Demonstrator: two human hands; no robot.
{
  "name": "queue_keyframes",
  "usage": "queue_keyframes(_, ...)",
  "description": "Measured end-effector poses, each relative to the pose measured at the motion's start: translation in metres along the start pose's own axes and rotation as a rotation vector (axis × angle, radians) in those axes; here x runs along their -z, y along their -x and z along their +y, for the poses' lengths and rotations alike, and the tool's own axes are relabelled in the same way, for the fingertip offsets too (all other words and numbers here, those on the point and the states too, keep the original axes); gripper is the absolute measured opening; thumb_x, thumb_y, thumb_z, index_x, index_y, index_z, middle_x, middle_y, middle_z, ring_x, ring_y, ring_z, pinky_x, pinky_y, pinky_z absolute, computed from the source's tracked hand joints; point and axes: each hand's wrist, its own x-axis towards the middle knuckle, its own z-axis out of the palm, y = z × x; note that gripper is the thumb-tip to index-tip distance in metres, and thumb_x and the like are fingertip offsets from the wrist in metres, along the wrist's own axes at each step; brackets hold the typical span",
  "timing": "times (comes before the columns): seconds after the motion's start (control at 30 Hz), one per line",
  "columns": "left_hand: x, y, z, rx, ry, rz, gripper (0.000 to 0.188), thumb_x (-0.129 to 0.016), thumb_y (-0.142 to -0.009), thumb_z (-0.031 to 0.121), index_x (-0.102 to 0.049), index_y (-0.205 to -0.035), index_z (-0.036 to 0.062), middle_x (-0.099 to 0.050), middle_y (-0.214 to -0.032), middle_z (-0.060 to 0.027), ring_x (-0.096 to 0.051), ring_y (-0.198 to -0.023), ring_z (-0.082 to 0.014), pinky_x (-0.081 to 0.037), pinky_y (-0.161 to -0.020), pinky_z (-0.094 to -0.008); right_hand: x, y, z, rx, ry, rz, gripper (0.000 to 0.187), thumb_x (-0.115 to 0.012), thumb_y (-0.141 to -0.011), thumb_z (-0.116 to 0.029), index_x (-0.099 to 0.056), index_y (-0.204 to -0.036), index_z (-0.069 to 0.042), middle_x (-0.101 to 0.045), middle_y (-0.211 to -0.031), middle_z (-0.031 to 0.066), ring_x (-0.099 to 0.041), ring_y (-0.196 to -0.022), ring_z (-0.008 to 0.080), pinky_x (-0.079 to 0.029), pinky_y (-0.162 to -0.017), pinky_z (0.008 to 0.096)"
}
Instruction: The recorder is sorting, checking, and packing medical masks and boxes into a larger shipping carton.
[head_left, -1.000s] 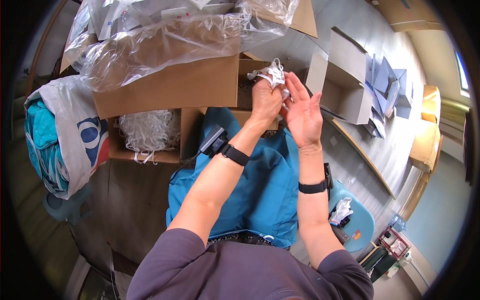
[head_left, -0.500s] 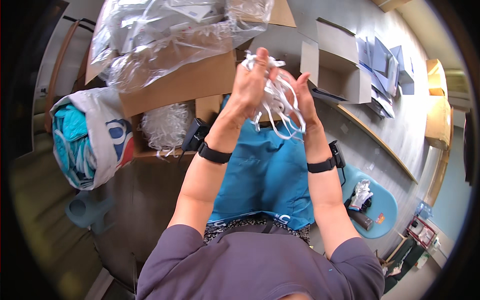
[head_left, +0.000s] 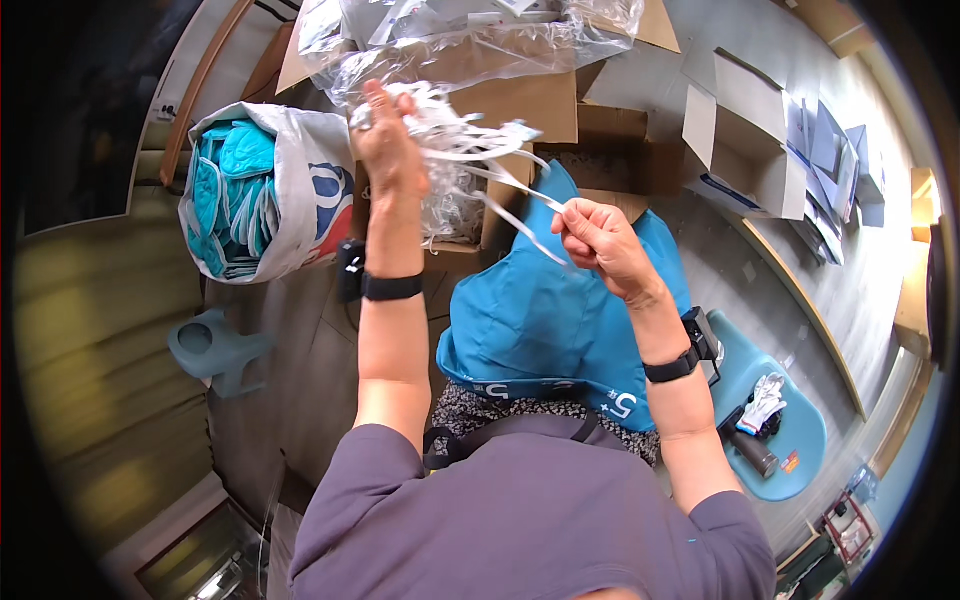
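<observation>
White bag (head_left: 300,200) left of left hand: packed with teal masks (head_left: 225,190). Cardboard box (head_left: 470,215) under the hands: more white straps, clear plastic bag (head_left: 470,40) above it. Left hand (head_left: 385,150) clenched on a bundle of white straps (head_left: 455,140), raised. Right hand (head_left: 600,240) pinches one strap, pulled out from the bundle.
</observation>
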Motion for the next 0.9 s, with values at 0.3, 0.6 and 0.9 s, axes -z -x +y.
queue_keyframes(0.3,0.094,-0.017,0.004,-0.219,-0.692,-0.096,0.047,-0.053,-0.101,0.041,-0.064,-0.075,0.0032,-0.054,-0.061,0.0016,-0.049,-0.057,-0.0087,-0.036,-0.053,-0.0268,0.058,0.054,0.024,0.029,-0.004,0.431,0.021,-0.058,-0.099,-0.022,-0.066,-0.099,-0.003,-0.056,-0.070,-0.0021,-0.043,-0.055,0.0023,-0.033,-0.048,0.0161)
queue_keyframes(0.6,0.095,-0.024,-0.039,-0.048,-1.727,-0.514,0.046,-0.076,-0.080,0.039,-0.069,-0.098,-0.0026,-0.069,-0.096,-0.0224,-0.067,-0.096,-0.0338,-0.052,-0.084,-0.0415,0.134,0.058,0.007,0.069,0.084,0.702,0.017,-0.058,-0.098,-0.017,-0.065,-0.097,-0.002,-0.056,-0.069,-0.0021,-0.044,-0.054,0.0028,-0.034,-0.046,0.0191)
queue_keyframes(0.9,-0.133,0.121,-0.138,-0.172,-1.253,-1.385,0.026,-0.062,-0.087,0.024,-0.066,-0.072,0.0042,-0.066,-0.075,-0.0193,-0.068,-0.078,-0.0355,-0.054,-0.068,-0.0447,0.297,-0.092,0.073,-0.089,1.136,0.567,0.014,-0.062,-0.083,-0.012,-0.071,-0.088,-0.002,-0.070,-0.080,0.0137,-0.068,-0.073,0.0262,-0.053,-0.063,0.0371)
